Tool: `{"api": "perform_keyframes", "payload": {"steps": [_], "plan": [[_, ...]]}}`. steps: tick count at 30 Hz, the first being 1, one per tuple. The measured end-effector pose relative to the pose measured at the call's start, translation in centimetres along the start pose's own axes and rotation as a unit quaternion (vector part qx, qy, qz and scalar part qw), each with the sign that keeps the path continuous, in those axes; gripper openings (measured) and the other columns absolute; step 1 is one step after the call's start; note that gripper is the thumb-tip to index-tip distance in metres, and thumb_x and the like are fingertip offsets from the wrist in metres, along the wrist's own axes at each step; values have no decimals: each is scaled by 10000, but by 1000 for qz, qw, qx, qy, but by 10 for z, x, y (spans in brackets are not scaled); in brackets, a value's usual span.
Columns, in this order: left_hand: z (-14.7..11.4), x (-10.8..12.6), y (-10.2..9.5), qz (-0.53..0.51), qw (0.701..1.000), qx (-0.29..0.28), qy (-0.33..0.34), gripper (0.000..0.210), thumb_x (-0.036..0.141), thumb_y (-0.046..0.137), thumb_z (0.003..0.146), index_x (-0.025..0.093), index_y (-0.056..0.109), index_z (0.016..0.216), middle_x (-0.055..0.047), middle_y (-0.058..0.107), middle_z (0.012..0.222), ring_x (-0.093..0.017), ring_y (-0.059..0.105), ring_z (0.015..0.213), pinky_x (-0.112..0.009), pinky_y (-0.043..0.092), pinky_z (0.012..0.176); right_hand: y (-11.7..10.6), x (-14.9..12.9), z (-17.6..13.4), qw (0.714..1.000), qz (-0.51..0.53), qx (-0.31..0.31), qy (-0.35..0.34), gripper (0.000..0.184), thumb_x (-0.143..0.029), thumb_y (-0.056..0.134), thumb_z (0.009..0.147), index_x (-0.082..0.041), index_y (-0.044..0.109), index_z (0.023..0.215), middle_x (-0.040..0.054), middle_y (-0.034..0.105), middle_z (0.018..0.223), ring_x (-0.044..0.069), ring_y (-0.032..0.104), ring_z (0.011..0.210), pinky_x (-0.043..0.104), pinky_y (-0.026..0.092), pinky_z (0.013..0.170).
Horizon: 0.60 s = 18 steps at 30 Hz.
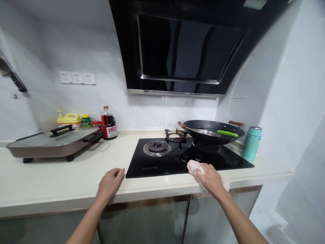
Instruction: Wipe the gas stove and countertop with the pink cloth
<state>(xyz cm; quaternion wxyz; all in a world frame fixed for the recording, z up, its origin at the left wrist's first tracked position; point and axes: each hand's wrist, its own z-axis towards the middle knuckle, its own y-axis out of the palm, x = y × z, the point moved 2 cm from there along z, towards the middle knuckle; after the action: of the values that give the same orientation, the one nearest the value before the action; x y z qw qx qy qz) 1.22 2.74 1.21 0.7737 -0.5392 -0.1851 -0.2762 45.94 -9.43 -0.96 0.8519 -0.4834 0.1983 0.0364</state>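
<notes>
My right hand (210, 178) is closed on a pale pinkish-white cloth (195, 166), at the front edge of the black glass gas stove (144, 172). Part of the cloth hangs out below the palm, over the counter's front. My left hand (109, 184) rests on the white counter just left of the stove's front corner, holding nothing, its fingers loosely bent and partly hidden. The stove's control knobs (184, 157) lie just beyond the cloth. On the left burner (157, 148) the pan support is off; a pan support (176, 136) sits behind it, near the wall.
A black wok (189, 126) with a green-handled utensil (228, 133) covers the right burner. Beside it stands a turquoise flask (252, 144). To the left are an electric griddle (43, 150) with a glass lid and a dark sauce bottle (109, 125). A range hood (182, 51) overhangs the stove.
</notes>
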Motion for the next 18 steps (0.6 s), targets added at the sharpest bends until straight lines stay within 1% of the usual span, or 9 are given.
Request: {"api": "perform_keyframes", "payload": {"steps": [2, 4, 6, 8, 10, 12, 15, 18], "plan": [[0, 0, 1, 7, 1000, -1, 4, 479, 588, 425, 927, 250, 755, 849, -46, 803, 942, -253, 708, 900, -295, 469, 746, -14, 37, 9, 997, 2, 5, 72, 332, -406, 472, 934, -194, 712, 1024, 104, 724, 1043, 255, 604, 1003, 328, 408, 827], [0, 1, 1, 15, 1000, 3, 11, 469, 578, 439, 921, 251, 773, 873, -53, 808, 971, -259, 706, 917, -297, 472, 745, -28, 68, 22, 992, 5, 14, 128, 376, -421, 442, 930, -176, 719, 998, 129, 728, 985, 267, 631, 946, 335, 417, 784], [0, 2, 2, 23, 1000, 8, 19, 458, 568, 454, 915, 252, 784, 883, -58, 809, 999, -266, 704, 941, -301, 476, 752, -40, 91, 38, 985, 12, 30, 167, 455, -435, 382, 943, -151, 727, 1028, 161, 739, 990, 281, 650, 910, 347, 433, 759], [0, 2, 3, 29, 999, 7, 22, 455, 565, 458, 913, 253, 787, 874, -62, 806, 999, -273, 702, 957, -308, 480, 761, -46, 105, 58, 980, 29, 48, 190, 522, -452, 343, 951, -132, 731, 1090, 185, 748, 1047, 294, 665, 925, 356, 456, 760], [0, 2, 4, 32, 999, 6, 24, 457, 566, 454, 914, 253, 783, 861, -66, 803, 994, -281, 700, 978, -315, 484, 778, -45, 107, 80, 980, 53, 58, 182, 552, -468, 342, 952, -125, 730, 1146, 184, 752, 1102, 294, 676, 964, 354, 478, 790], [0, 1, 4, 33, 999, 11, 27, 457, 570, 450, 912, 257, 776, 846, -65, 803, 994, -288, 696, 1003, -320, 488, 797, -34, 102, 103, 984, 85, 51, 149, 557, -470, 368, 953, -127, 715, 1222, 160, 756, 1142, 272, 688, 993, 334, 498, 823], [0, 1, 5, 36, 999, 17, 22, 462, 588, 447, 904, 263, 768, 828, -60, 804, 992, -297, 692, 1016, -324, 494, 805, -8, 90, 134, 988, 133, 14, 82, 542, -434, 434, 949, -164, 668, 1357, 101, 749, 1240, 221, 697, 1060, 291, 510, 896], [1, 0, 5, 40, 999, 15, 10, 476, 600, 444, 900, 259, 768, 832, -66, 805, 1000, -304, 690, 1020, -334, 500, 812, 15, 84, 157, 988, 148, -34, 37, 510, -399, 486, 941, -182, 688, 1356, 76, 738, 1297, 207, 680, 1150, 289, 485, 992]]}}
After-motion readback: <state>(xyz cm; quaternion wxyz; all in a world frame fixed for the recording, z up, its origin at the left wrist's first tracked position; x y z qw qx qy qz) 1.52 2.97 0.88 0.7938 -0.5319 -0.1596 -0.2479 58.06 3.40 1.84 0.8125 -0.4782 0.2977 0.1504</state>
